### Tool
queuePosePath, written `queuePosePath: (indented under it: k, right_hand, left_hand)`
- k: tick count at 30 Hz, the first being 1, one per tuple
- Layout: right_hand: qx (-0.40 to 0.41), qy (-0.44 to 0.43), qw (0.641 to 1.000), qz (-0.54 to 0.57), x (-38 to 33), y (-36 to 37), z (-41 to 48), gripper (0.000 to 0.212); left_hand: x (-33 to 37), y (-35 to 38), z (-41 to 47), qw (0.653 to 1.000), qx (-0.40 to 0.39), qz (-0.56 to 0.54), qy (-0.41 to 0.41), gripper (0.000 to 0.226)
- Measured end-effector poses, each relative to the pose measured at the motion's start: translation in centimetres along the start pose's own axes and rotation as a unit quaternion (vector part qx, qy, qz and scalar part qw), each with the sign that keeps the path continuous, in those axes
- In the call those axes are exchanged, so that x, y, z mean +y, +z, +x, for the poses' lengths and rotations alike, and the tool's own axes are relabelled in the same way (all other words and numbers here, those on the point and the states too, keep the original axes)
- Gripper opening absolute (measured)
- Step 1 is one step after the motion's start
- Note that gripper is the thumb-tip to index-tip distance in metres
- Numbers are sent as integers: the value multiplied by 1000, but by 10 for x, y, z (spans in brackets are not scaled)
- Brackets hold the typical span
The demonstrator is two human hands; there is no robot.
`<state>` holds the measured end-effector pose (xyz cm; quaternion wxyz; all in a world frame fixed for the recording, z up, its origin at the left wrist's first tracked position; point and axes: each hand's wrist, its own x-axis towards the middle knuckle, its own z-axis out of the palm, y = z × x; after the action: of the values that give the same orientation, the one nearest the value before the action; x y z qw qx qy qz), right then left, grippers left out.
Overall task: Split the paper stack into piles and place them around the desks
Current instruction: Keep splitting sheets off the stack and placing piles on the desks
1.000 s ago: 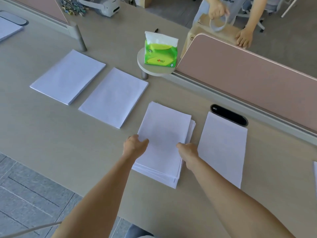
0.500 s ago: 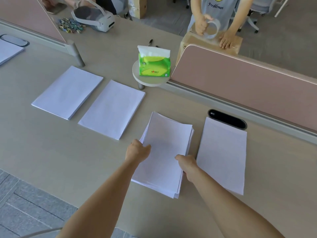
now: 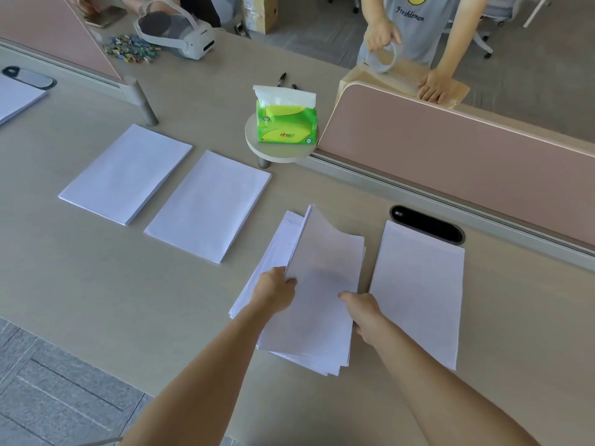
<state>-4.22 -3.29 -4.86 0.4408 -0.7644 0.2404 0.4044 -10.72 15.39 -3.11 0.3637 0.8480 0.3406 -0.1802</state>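
The left hand [image 3: 273, 289] is gripping the left long edge of the upper batch [image 3: 323, 278] of white sheets. Its fingers are curling round that edge, with the thumb lying on top. The right hand [image 3: 365, 312] is gripping the right long edge of the same batch, thumb on top and the remaining fingers tucked beneath the paper and out of sight. The batch is sitting skewed over the lower sheets [image 3: 277, 243], which are lying flat on the counter [image 3: 96, 284] and are showing at the left. The far left corner of the batch is curling upward.

Three more piles are lying flat on the counter:
- The first pile [image 3: 125, 173] is resting far to the left.
- The second pile [image 3: 209, 206] is resting just beside the first, apart from it.
- The third pile [image 3: 418, 291] is lying just right of the held batch, with its far edge reaching the black cable slot [image 3: 426, 223].

More paper [image 3: 16, 98] is showing at the left frame edge. A green tissue pack [image 3: 285, 119] is standing on a small round shelf [image 3: 280, 152] at the end of a pink divider [image 3: 450, 162]. Beyond the divider, another person is holding a tape roll [image 3: 383, 59] over a cardboard box [image 3: 402, 80]. A white headset [image 3: 180, 33] is lying on the far counter.
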Motion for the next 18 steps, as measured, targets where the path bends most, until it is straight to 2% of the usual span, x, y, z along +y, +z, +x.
queuePosePath:
  k: [3,8,11,13,15,18]
  right_hand:
    - [1,1,1000,22,-10,-7,-15,39]
    - [-76,-36,990,117,-9,-35,-26,67]
    - [-137,-63,970,193,-9,-55,-42,52]
    - [-157,-76,962,212,-8,-65,-46,39]
    - [-141,-70,969,188,-4,-67,-44,40]
    - [-85,-44,989,115,9,-62,-37,45]
  left_hand:
    - [1,-9,-11,999,16,-23,46,20]
    - [0,-34,-39,976,18,-171,131,29]
    - [11,-39,-54,962,4,-220,160,21]
    - [18,-33,-57,959,-9,-243,147,15]
    - [20,-20,-55,956,-22,-269,115,17]
    - [14,5,-52,961,-17,-274,22,22]
